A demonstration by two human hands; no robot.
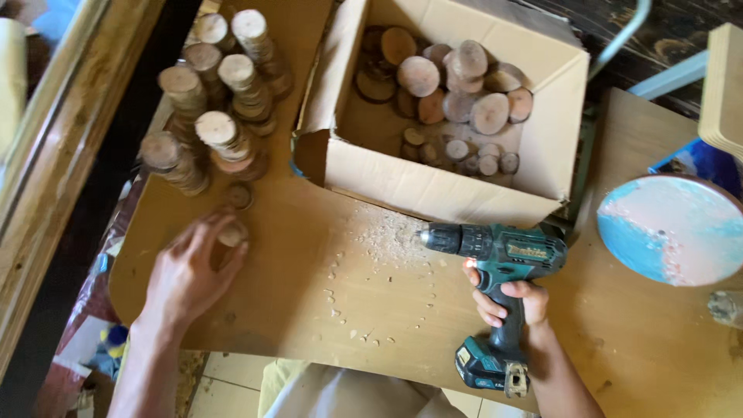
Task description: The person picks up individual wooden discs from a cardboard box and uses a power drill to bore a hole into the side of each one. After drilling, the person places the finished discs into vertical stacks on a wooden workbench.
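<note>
Closest to the camera, the right hand (pixel 512 303) was clamped around the grip of a teal-and-black cordless drill (pixel 495 263), which lay sideways on the brown cardboard sheet (pixel 309 310) just in front of the open cardboard box (pixel 433 190). Pale wood shavings (pixel 387 236) lay at the drill's tip. Left of the box, the left hand (pixel 190 271) pinched a small round wooden slice (pixel 232 232) between its fingertips, just below the stacks of round wood slices (pixel 213 101). More wood discs (pixel 457 85) filled the box.
</note>
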